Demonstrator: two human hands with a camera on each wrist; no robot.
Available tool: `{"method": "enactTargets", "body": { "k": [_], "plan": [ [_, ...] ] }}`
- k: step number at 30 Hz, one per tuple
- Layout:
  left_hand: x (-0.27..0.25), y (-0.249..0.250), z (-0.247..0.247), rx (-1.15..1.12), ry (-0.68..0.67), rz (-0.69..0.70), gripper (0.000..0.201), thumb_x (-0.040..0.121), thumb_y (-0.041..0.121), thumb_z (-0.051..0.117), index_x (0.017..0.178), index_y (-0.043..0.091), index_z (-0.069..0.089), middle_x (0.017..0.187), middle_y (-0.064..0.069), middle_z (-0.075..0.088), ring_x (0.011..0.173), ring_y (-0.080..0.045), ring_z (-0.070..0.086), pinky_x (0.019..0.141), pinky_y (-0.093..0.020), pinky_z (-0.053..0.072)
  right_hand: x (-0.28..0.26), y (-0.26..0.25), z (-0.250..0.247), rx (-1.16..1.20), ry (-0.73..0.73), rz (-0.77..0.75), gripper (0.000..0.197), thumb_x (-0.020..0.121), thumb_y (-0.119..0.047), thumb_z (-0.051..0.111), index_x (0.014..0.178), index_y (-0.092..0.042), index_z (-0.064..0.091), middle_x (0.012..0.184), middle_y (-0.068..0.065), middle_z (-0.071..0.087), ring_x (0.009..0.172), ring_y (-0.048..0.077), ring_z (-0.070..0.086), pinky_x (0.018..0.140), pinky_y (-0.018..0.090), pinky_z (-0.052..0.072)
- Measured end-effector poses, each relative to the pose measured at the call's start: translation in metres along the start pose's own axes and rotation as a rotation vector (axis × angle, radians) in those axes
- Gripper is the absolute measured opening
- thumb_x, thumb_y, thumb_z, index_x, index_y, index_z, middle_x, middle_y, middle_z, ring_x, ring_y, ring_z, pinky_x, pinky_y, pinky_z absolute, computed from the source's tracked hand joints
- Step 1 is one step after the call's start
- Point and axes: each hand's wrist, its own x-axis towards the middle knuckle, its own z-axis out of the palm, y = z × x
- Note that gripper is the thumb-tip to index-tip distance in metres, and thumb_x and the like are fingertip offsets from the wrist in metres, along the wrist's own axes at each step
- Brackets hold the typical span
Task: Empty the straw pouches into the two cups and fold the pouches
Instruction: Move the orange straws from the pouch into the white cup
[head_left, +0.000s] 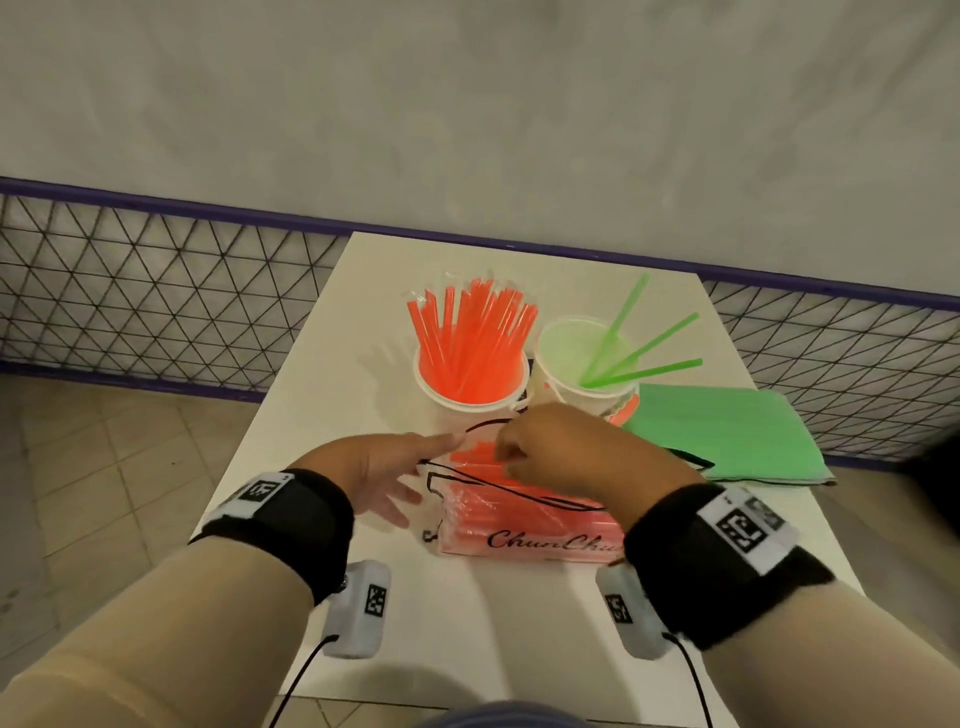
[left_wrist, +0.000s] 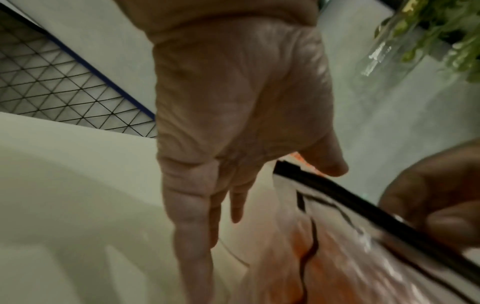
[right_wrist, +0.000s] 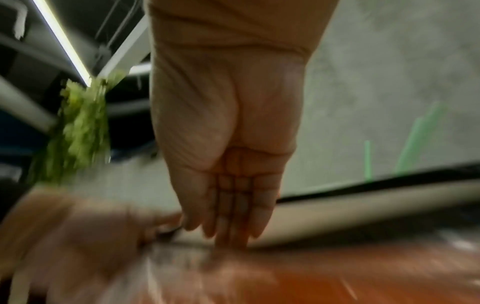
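- The white bench (head_left: 467, 613) stands on a tiled floor (head_left: 104, 467).
- Two cups stand side by side at its far half: the left cup (head_left: 470, 400) holds orange straws, the right cup (head_left: 582, 387) a few green ones.
- An orange pouch (head_left: 524, 525) lies in the middle.
- A green pouch (head_left: 727, 436) lies flat at the right edge.
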Motion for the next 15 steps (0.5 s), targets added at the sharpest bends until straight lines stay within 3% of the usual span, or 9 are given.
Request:
{"method": "enactTargets", "body": {
  "k": [2,4,7,9,15],
  "plan": [
    [0.003,-0.003,0.009,-0.031,-0.068,0.027,0.059,0.083,0.053,0.068,0.133,0.025,0.054,0.143,-0.004,0.044,0.129,-0.035,0.045,0.095,-0.053,0.050,0.006,0.006,0.024,-0.067,0.022,0.055,0.031,0.086,-0.031,0.066,0.112,-0.014,0.063,0.106,0.004,0.061,0.096,0.023,0.059,0.078,0.032,0.046],
    [0.008,-0.003,0.018,-0.082,-0.086,0.060,0.041,0.087,0.040,0.067,0.125,0.024,0.061,0.133,-0.004,0.058,0.121,-0.029,0.054,0.095,-0.054,0.050,0.009,0.009,0.040,-0.052,0.060,0.075,0.040,0.082,-0.037,0.069,0.113,-0.014,0.058,0.107,0.004,0.055,0.099,0.023,0.055,0.079,0.032,0.045],
    [0.007,0.001,0.031,-0.055,-0.009,0.077,0.027,0.091,0.017,0.057,0.117,0.012,0.063,0.104,-0.010,0.071,0.094,-0.025,0.066,0.092,-0.053,0.052,0.011,0.009,0.054,0.002,0.034,0.093,0.045,0.085,-0.046,0.062,0.116,-0.015,0.054,0.109,0.003,0.053,0.100,0.022,0.053,0.082,0.032,0.042],
    [0.006,0.003,0.036,-0.020,0.037,0.093,0.023,0.091,0.011,0.054,0.111,0.008,0.064,0.097,-0.014,0.073,0.088,-0.028,0.069,0.089,-0.051,0.055,0.012,0.009,0.060,0.030,0.052,0.076,0.045,0.087,-0.051,0.058,0.115,-0.016,0.055,0.108,0.005,0.055,0.099,0.024,0.055,0.087,0.036,0.046],
    [0.007,0.010,0.036,-0.035,0.097,0.085,0.025,0.092,-0.002,0.042,0.105,0.004,0.063,0.090,-0.017,0.070,0.080,-0.031,0.067,0.079,-0.044,0.058,0.016,0.013,0.065,0.012,0.147,-0.008,0.024,0.086,-0.025,0.064,0.104,-0.011,0.056,0.106,0.009,0.057,0.097,0.026,0.056,0.085,0.036,0.047]
  ]
}}
